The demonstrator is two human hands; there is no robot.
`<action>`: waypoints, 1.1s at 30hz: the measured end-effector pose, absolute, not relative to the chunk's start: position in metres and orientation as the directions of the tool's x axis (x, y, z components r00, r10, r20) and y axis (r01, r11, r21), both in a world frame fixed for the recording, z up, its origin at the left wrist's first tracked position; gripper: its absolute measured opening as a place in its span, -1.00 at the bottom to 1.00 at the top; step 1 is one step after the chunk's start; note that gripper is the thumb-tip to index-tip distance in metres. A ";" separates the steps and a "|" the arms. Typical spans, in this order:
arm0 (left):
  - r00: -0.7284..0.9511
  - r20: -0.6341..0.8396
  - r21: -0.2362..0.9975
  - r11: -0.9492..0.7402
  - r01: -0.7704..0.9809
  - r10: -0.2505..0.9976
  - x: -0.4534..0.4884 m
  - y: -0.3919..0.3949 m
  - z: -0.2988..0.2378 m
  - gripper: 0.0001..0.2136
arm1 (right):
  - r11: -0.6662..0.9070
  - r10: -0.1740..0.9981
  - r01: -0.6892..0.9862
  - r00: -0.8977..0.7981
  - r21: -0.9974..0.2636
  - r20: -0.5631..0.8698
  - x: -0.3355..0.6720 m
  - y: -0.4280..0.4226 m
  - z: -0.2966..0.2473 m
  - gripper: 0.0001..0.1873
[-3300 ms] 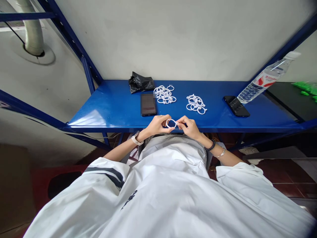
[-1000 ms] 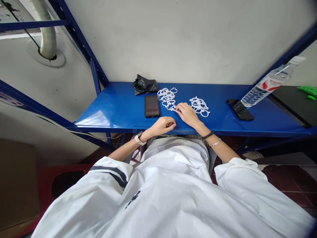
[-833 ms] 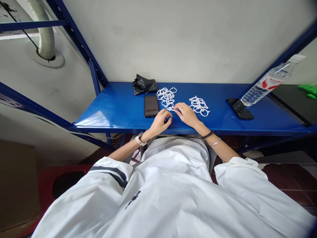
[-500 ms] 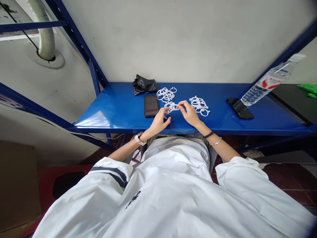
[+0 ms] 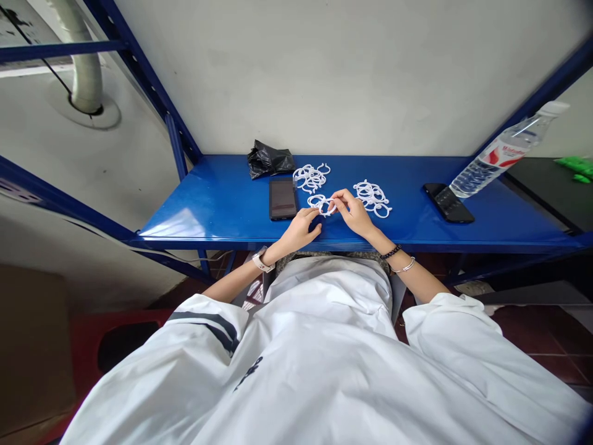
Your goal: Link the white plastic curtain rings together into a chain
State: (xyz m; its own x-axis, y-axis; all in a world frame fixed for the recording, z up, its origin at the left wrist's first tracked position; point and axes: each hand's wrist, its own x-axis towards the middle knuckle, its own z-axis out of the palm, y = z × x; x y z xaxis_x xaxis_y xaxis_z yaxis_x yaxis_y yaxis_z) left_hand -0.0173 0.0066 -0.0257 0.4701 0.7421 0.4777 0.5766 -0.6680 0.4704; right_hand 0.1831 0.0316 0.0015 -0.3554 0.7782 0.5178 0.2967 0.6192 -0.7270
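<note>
White plastic curtain rings (image 5: 316,200) lie in a small bunch between my hands, near the front of the blue table. My right hand (image 5: 353,213) pinches one white plastic curtain ring (image 5: 327,212) at its right side with thumb and forefinger. Close by on the left is my left hand (image 5: 299,228), its thumb apart from the fingers and its fingertips at the rings' lower edge; whether they touch is hard to see. A pile of several more rings (image 5: 309,177) lies behind, and another pile of rings (image 5: 372,196) sits just beyond my right hand.
A dark phone-like device (image 5: 282,199) lies left of the rings, with a crumpled black plastic bag (image 5: 269,159) behind it. To the right, a black phone (image 5: 448,204) lies beside a water bottle (image 5: 495,154). The blue table (image 5: 217,198) meets a pale wall.
The ring in my right hand has dropped slightly toward me and tilted into fuller view. My left fingers have straightened a little and shifted down off the bunch.
</note>
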 end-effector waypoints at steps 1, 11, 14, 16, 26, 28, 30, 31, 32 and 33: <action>0.480 0.477 0.451 -0.674 0.586 0.736 -0.017 0.007 -0.026 -0.68 | 0.618 0.779 0.299 -0.356 -0.727 0.515 0.183 0.031 0.002 -0.65; 0.474 0.458 0.343 -0.641 0.686 0.752 -0.012 0.007 -0.036 -0.58 | 0.547 0.826 0.257 -0.320 -0.797 0.463 0.182 0.027 0.000 -0.60; 0.477 0.472 0.361 -0.656 0.663 0.742 -0.012 0.008 -0.037 -0.55 | 0.469 0.863 0.201 -0.310 -0.860 0.399 0.178 0.023 -0.005 -0.56; 0.474 0.477 0.378 -0.659 0.650 0.740 -0.013 0.008 -0.037 -0.52 | 0.409 0.888 0.153 -0.294 -0.900 0.353 0.177 0.020 -0.007 -0.54; 0.561 0.515 0.411 -0.761 0.502 0.648 -0.013 -0.005 -0.021 -0.47 | 0.184 0.898 -0.043 -0.400 -0.982 0.186 0.193 -0.007 -0.006 -0.61; 0.596 0.511 0.394 -0.785 0.478 0.619 -0.013 -0.006 -0.019 -0.47 | 0.166 0.891 -0.033 -0.423 -0.986 0.164 0.193 -0.013 -0.005 -0.60; 0.622 0.492 0.391 -0.793 0.468 0.609 -0.013 -0.007 -0.019 -0.45 | 0.151 0.891 -0.030 -0.428 -0.988 0.149 0.193 -0.014 -0.005 -0.59; 0.628 0.482 0.394 -0.791 0.468 0.612 -0.013 -0.008 -0.018 -0.44 | 0.148 0.894 -0.034 -0.422 -0.988 0.148 0.192 -0.014 -0.005 -0.58; 0.628 0.474 0.400 -0.787 0.471 0.617 -0.013 -0.008 -0.018 -0.44 | 0.149 0.898 -0.041 -0.413 -0.988 0.152 0.192 -0.013 -0.006 -0.58; 0.625 0.472 0.405 -0.782 0.473 0.622 -0.013 -0.008 -0.018 -0.43 | 0.152 0.901 -0.051 -0.403 -0.987 0.160 0.193 -0.011 -0.006 -0.59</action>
State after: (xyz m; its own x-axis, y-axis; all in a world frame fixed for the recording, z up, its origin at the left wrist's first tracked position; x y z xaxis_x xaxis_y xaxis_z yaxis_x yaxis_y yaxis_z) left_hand -0.0130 -0.0078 -0.0180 0.6245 0.6222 0.4721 0.4729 -0.7823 0.4054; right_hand 0.1925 -0.0114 -0.0063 -0.4033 0.9011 0.1596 -0.0506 0.1521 -0.9871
